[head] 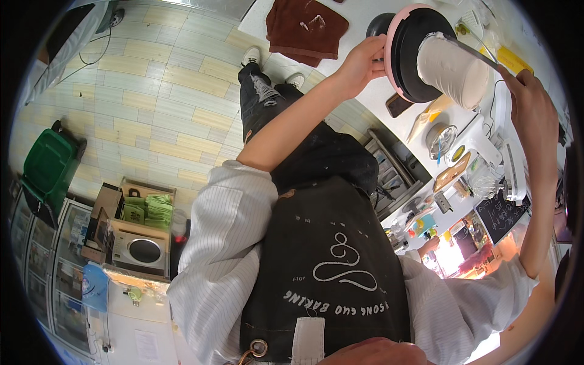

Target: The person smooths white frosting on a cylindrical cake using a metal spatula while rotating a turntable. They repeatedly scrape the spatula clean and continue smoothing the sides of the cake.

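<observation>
A tall cylindrical cake coated in white cream stands on the black disc of a pink-rimmed cake turntable. My left hand grips the turntable's pink edge, fingers curled at the rim. In my right hand is a metal palette knife. Its blade lies across the upper edge of the cake, with cream near the tip. Uneven ridges of cream show on the cake's side.
A folded brown towel with white smears lies left of the turntable. Nearby are a smartphone, a piping bag and a metal bowl. A stand mixer's whisk is farther right. Another person's hand appears beyond. A green bin stands on the floor.
</observation>
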Available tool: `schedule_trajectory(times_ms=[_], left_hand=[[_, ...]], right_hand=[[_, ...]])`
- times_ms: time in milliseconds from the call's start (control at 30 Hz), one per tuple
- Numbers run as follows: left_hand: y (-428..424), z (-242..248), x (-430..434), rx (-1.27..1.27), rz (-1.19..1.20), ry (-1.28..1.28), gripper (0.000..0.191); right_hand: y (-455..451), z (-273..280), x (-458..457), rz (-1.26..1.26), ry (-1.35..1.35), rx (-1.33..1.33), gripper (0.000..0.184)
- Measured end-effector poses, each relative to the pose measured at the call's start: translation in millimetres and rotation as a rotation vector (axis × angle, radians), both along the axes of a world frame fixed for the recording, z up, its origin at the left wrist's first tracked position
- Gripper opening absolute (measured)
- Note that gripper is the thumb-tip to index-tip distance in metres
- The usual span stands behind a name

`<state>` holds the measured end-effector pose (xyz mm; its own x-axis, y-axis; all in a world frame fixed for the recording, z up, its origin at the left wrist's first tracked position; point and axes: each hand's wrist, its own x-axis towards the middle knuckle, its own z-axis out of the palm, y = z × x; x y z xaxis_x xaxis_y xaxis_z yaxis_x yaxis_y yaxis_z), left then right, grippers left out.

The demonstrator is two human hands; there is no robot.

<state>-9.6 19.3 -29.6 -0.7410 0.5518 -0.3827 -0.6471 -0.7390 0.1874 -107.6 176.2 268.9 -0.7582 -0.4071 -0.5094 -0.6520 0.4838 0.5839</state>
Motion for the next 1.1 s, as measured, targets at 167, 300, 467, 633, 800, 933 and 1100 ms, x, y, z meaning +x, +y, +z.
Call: schedule_trajectory(times_ms=[167,300,467,633,800,933,1100], left_hand=[[3,2,2,0.015,0.037,0.006,0.034],[1,2,-9,-0.049,0.019,0.067,0.043],[1,-4,-32,0.036,0.144,0.105,0.052],[13,-12,-29,-0.005,0.377,-0.009,0.055],[5,-14,-16,-0.132,-0.051,0.105,0.059],[2,-12,-23,-0.187,-0.012,0.173,0.06],[10,-14,-21,0.096,0.26,0.007,0.059]], right_hand=[[-3,-4,1,-0.137,-0.024,-0.009,0.032],[-11,2,16,-0.126,-0.057,-0.011,0.034],[-17,8,33,-0.08,-0.093,-0.028,0.04],[-16,6,45,-0.034,-0.103,-0.045,0.045],[-17,5,56,-0.008,-0.102,-0.045,0.047],[-18,4,62,0.02,-0.104,-0.048,0.048],[-19,5,66,0.055,-0.121,-0.036,0.048]])
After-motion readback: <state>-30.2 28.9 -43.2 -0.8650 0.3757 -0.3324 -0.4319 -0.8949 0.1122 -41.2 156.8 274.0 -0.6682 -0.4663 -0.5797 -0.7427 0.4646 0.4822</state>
